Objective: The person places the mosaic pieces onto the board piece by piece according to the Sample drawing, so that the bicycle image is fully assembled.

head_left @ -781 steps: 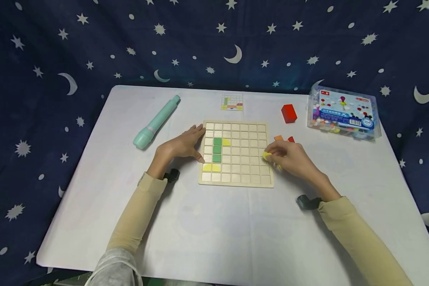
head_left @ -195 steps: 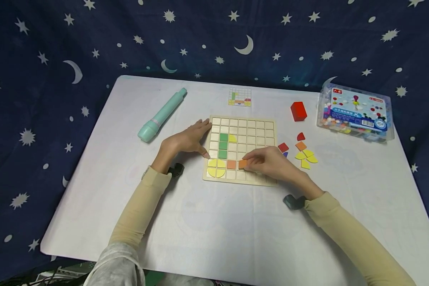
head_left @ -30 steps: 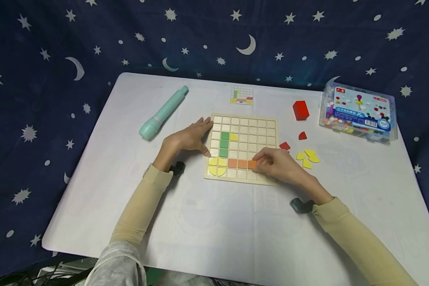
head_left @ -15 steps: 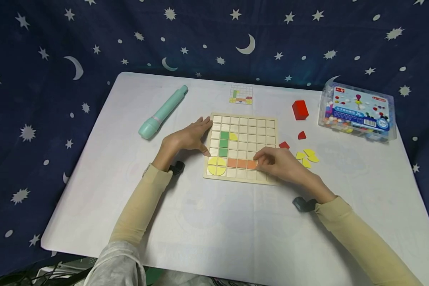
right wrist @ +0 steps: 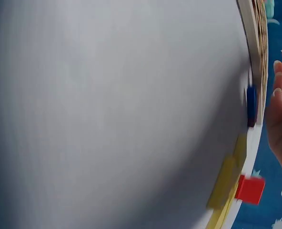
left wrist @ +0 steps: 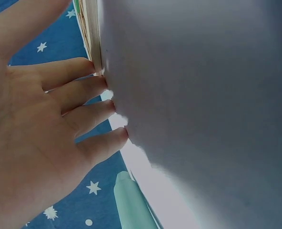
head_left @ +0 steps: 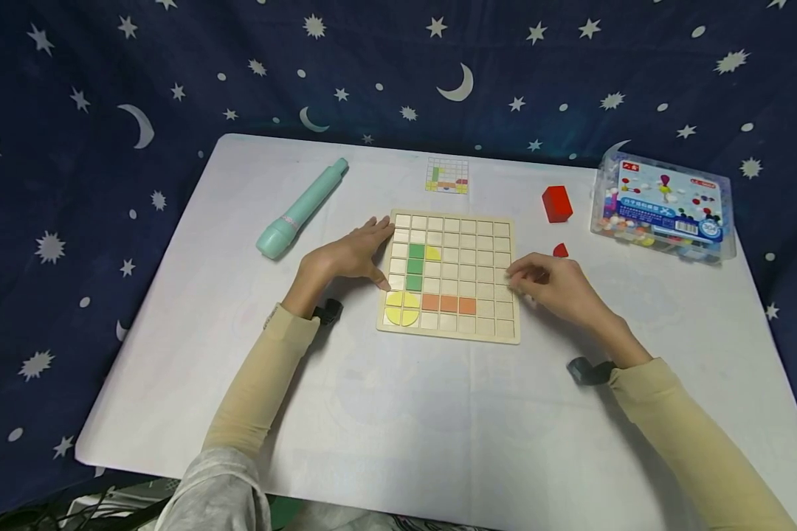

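A wooden grid board (head_left: 468,259) bears a column of green squares (head_left: 415,267), a yellow quarter piece (head_left: 433,253), a yellow circle (head_left: 393,316) made of quarter pieces and a row of orange squares (head_left: 448,303). Against the board's left edge rests the left hand (head_left: 347,258), its fingers spread. The right hand (head_left: 561,290) hovers at the right edge with bent fingers and no piece visible in them. Beneath it, in the right wrist view, lie a blue piece (right wrist: 251,106) beside the board and blurred yellow pieces (right wrist: 222,183); the head view hides these.
A patterned card (head_left: 447,175) lies behind the board. To the left is a mint-green cylindrical object (head_left: 302,209). A red block (head_left: 557,204), a red quarter piece (head_left: 561,251) and a clear box of small colourful parts (head_left: 664,209) are at the right.
The right hand has let go of the third orange square, which lies in the row, and has moved right and slightly back to the loose pieces. The left hand stays at the board's edge.
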A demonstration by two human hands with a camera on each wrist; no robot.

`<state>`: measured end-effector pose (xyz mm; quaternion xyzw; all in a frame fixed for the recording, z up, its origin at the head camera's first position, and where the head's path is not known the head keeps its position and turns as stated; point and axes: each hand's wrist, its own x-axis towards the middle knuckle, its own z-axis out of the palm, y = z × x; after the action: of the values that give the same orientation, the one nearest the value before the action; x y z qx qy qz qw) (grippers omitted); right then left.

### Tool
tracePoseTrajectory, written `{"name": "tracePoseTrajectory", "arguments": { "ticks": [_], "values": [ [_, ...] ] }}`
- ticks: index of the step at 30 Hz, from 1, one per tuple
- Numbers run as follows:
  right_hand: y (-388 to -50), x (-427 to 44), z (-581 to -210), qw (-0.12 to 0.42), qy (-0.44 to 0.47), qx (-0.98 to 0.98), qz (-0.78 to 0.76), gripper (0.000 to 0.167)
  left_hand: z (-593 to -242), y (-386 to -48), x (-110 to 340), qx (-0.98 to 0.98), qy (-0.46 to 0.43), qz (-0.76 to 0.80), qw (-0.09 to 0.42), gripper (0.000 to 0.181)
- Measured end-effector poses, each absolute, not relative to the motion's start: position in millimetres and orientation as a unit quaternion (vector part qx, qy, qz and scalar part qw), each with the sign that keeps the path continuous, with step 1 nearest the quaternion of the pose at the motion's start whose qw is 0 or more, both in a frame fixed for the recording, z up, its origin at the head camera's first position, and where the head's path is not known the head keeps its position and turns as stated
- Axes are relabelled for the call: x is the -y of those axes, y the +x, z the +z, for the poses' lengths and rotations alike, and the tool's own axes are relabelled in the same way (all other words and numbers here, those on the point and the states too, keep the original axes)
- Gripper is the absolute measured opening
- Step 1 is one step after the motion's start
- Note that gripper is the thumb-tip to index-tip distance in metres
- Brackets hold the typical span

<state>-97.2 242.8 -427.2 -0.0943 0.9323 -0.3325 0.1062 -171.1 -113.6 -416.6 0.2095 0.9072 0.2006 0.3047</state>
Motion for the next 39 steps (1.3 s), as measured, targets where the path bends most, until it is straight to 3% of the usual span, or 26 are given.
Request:
{"name": "tracePoseTrajectory", "arguments": {
  "ticks": [32, 39],
  "values": [
    [-124.4, -289.5, -436.7, 0.104, 0.021, -0.948, -0.302, 0.03, -418.0, -171.1, 115.1, -0.904, 0.211, 0.209, 0.307, 0.12],
    [-131.5, -295.1, -431.2, 0.111, 0.043, -0.95, -0.289, 0.039, -416.6, -170.7, 115.1, -0.904, 0.211, 0.209, 0.307, 0.12]
  ]
}}
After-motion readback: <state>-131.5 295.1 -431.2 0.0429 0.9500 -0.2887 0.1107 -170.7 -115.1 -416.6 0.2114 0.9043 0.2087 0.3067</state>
